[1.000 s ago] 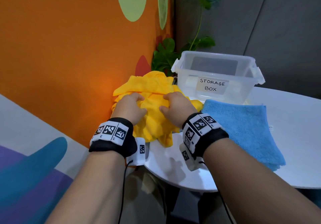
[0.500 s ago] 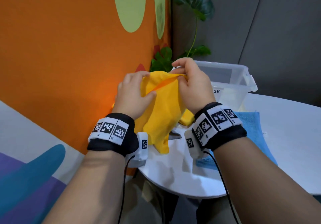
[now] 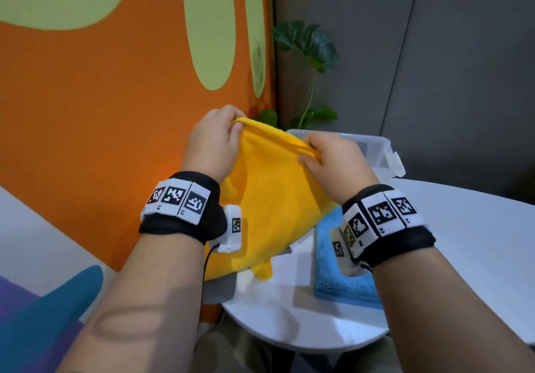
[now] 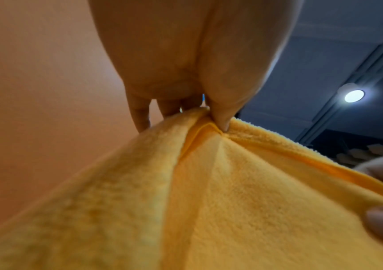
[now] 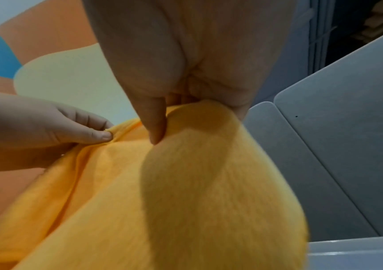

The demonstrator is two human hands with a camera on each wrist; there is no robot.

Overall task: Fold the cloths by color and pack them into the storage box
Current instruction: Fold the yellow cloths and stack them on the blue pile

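— Cloths counted?
— Two: one yellow cloth (image 3: pixel 275 199) held above the table's (image 3: pixel 463 227) left edge, one blue cloth (image 3: pixel 327 280) lying folded there.
— Grips?
— Left hand (image 3: pixel 211 143) and right hand (image 3: pixel 335 161) each pinch its top hem. One storage box (image 3: pixel 373 149) behind.

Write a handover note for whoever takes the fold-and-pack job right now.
Left hand: pinches the top edge of the yellow fleece cloth.
Right hand: pinches the same edge; both grips hold it up over the white round table.
Folded blue terry cloth: on the table, under the right wrist.
Clear plastic storage box: behind the hands, contents not visible.
Done: blue cloth folded.
Left: fold the yellow cloth, pack both.
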